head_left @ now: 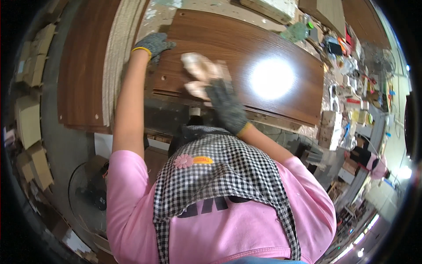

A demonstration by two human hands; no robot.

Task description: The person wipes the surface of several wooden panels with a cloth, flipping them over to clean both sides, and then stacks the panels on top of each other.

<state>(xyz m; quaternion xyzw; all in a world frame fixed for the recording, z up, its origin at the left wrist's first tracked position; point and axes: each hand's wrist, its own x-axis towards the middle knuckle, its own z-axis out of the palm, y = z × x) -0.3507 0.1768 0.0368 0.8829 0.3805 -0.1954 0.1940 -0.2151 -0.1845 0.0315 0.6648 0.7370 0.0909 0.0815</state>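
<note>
A dark brown wood-grain board (211, 39) lies flat before me, with small holes near its left end and a bright light reflection to the right. My right hand (226, 108), in a dark grey knit glove, is closed on a crumpled pale cloth (198, 68) against the board's top. Cloth and fingertips are smeared by motion. My left hand (154, 45), in a grey glove with a yellow cuff, rests at the board's left end with its fingers apart. Another board edge shows just under the near side of this one.
Close on the left stands a stack of brown panels (83, 66) with pale edges. A green bottle (296, 31) and a white block (274, 9) lie beyond the board. Clutter and a pale box (330, 125) sit to the right. Cartons (28, 121) line the far left; another person (376, 165) is at far right.
</note>
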